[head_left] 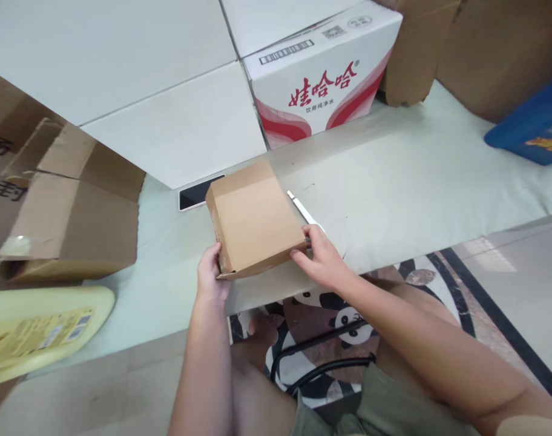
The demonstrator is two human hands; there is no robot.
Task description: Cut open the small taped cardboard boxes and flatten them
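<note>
The left hand [211,275] and right hand [322,259] hold a small brown box [258,218] by its near corners, thumbs bent around it, some fingers out of sight. The box is smooth cardboard with a flat top, close to the near edge of the tabletop [439,188], which has a soft, pale cloth. It hides part of a dark, shiny phone [198,195], and the right hand covers one end of a thin white tool [305,212]. A white and red carton [324,100] stands toward the back, and a yellow bottle [53,327] lies by the near edge on the left
</note>
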